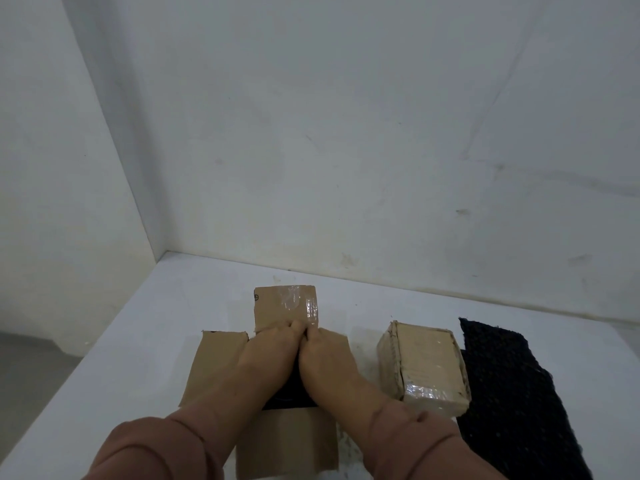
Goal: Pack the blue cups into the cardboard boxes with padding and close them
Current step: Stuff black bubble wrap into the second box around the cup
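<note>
An open cardboard box (214, 362) sits in front of me on the white table, its flaps spread out flat. Both hands press down side by side into its middle. My left hand (266, 351) and my right hand (325, 355) have their fingers curled at the base of the taped far flap (284, 306). Something dark (291, 393) shows inside the box between my wrists; I cannot tell whether it is padding or a cup. A second cardboard box (424, 368), shut and taped, stands to the right. No blue cup is plainly visible.
A dark knitted cloth (512, 393) lies flat at the right, beside the shut box. The white table (145, 341) meets white walls at the back and left; its left edge drops to a grey floor.
</note>
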Demonstrator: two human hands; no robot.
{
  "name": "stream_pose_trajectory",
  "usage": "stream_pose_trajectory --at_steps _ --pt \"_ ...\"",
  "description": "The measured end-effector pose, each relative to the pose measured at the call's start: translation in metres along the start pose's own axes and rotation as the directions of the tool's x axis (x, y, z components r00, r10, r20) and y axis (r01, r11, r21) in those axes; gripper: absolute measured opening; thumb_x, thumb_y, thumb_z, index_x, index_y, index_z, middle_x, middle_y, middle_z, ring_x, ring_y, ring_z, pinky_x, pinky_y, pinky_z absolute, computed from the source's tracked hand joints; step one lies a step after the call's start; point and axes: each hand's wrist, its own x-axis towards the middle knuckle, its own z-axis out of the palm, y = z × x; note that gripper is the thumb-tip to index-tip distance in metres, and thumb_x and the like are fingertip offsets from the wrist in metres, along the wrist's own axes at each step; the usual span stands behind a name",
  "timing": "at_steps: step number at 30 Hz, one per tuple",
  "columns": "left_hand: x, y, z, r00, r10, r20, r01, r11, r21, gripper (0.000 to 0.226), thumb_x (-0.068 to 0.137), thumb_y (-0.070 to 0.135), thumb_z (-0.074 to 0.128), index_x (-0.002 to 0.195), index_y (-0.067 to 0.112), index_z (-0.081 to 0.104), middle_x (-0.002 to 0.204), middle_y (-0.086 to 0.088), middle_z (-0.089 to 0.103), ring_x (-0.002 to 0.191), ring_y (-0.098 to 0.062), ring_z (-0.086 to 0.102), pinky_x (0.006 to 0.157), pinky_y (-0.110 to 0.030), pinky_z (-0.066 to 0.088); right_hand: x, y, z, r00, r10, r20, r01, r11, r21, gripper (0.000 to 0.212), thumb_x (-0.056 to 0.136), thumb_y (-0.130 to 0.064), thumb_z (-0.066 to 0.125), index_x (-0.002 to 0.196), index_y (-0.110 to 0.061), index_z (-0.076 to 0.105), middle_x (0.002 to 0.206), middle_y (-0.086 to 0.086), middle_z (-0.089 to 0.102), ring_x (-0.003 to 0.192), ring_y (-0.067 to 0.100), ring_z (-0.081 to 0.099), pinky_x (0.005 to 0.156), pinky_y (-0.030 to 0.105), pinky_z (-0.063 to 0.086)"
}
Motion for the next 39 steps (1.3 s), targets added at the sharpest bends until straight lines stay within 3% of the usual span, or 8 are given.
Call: stream_pose_trajectory --at_steps 3,7,10,15,20,24,31,39 --pt "0.000 0.001 0.000 1.000 0.012 0.009 -0.012 1.000 0.017 0.037 0.092 0.019 0.046 0.129 0.023 0.044 0.124 -0.001 0.052 0.106 -0.020 0.061 0.090 -0.037 0.050 -0.002 -0.003 0.005 0.998 -0.045 0.031 0.048 0.994 -0.096 0.034 0.072 -0.008 0.064 0.104 0.002 0.064 0.102 0.023 0.061 0.083 0.031 0.059 0.072 0.042 0.053" --pt "-0.002 0.000 0.002 0.999 0.031 0.030 -0.034 0.996 0.088 0.034 0.093 0.015 0.046 0.127 0.019 0.051 0.132 -0.002 0.047 0.105 -0.018 0.062 0.091 -0.034 0.051 -0.007 -0.003 0.006 0.999 0.022 0.048 -0.021 1.000 -0.008 0.022 0.065 -0.011 0.071 0.086 -0.006 0.068 0.077 0.011 0.065 0.062 0.022 0.058 0.050 0.033 0.047" --pt "-0.008 0.000 0.005 0.998 0.036 0.052 -0.046 0.977 0.210 0.031 0.092 0.017 0.047 0.122 0.016 0.053 0.129 -0.006 0.050 0.113 -0.022 0.055 0.094 -0.034 0.047 -0.014 -0.001 -0.008 0.999 -0.008 0.038 0.007 0.999 0.032 0.021 0.078 -0.013 0.060 0.097 -0.005 0.063 0.093 0.014 0.063 0.077 0.029 0.060 0.061 0.037 0.044" --pt "-0.012 -0.003 -0.005 0.993 0.089 0.076 -0.111 0.921 0.374 0.046 0.040 0.051 0.081 0.071 0.022 0.064 0.069 0.003 0.069 0.065 -0.017 0.064 0.061 -0.025 0.049 -0.018 0.005 -0.025 0.988 -0.136 0.072 0.136 0.991 0.018 0.023 0.087 -0.011 0.050 0.108 -0.004 0.053 0.112 0.016 0.056 0.098 0.030 0.057 0.076 0.037 0.043" --pt "-0.004 0.004 -0.004 1.000 0.008 0.027 -0.018 0.923 0.384 0.035 0.087 0.029 0.054 0.117 0.014 0.047 0.114 -0.004 0.063 0.101 -0.023 0.062 0.077 -0.030 0.042 -0.020 -0.005 -0.021 0.999 -0.016 -0.050 0.021 0.993 0.115 0.018 0.093 -0.004 0.036 0.097 -0.009 0.052 0.098 0.002 0.049 0.078 0.011 0.051 0.058 0.010 0.036" --pt "-0.004 0.008 -0.010 0.999 -0.013 0.033 0.000 0.930 0.367 0.028 0.091 0.021 0.046 0.118 0.013 0.047 0.113 -0.005 0.063 0.101 -0.024 0.062 0.069 -0.030 0.038 -0.027 -0.004 -0.022 0.990 -0.087 0.108 0.091 0.995 -0.032 0.027 0.090 -0.007 0.045 0.108 0.002 0.062 0.120 0.019 0.049 0.101 0.034 0.050 0.078 0.040 0.040" --pt "-0.012 -0.001 -0.003 0.999 0.023 0.031 -0.031 0.950 0.311 0.039 0.092 0.025 0.050 0.130 0.020 0.045 0.129 -0.005 0.054 0.116 -0.028 0.054 0.088 -0.037 0.047 -0.019 0.008 -0.027 0.997 -0.073 0.028 0.071 0.995 0.064 0.031 0.089 -0.010 0.045 0.120 -0.007 0.050 0.120 0.013 0.053 0.104 0.030 0.053 0.084 0.040 0.042" --pt "-0.009 0.000 -0.006 0.996 -0.031 0.088 0.006 0.962 0.272 0.024 0.091 0.016 0.051 0.114 0.016 0.054 0.116 -0.006 0.061 0.104 -0.024 0.061 0.081 -0.035 0.051 -0.021 0.005 -0.025 0.995 -0.074 0.061 0.068 0.992 0.103 0.028 0.089 -0.006 0.047 0.116 -0.001 0.051 0.119 0.018 0.056 0.106 0.033 0.055 0.083 0.039 0.043"
